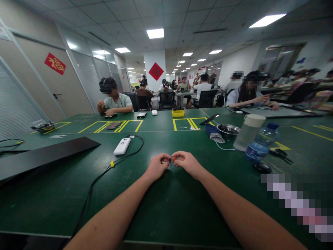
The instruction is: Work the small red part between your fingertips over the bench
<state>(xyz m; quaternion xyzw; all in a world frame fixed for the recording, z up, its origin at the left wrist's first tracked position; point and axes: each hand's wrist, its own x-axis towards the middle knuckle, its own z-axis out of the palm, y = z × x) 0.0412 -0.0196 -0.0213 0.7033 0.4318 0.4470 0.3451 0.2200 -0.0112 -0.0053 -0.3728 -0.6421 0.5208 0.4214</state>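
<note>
Both of my hands meet over the middle of the green table [166, 205], fingertips close together. Pinched in my left hand [158, 166] is a tiny dark piece [169, 160], too small to name. My right hand [187, 163] closes finger and thumb on a small orange-red piece [174, 159]. Whether the two pieces touch, I cannot tell. To the left of my hands lies a white power bank [122, 146] marked 15, with a black cable [104, 172] running from it toward the table's front edge.
On the right stand a frosted bottle [248, 133], a blue-capped water bottle [262, 142], a metal bowl [228, 129] and a black mouse [262, 168]. A long black panel [49, 152] lies at left. A yellow box [178, 113] sits farther back. Other people sit across the table.
</note>
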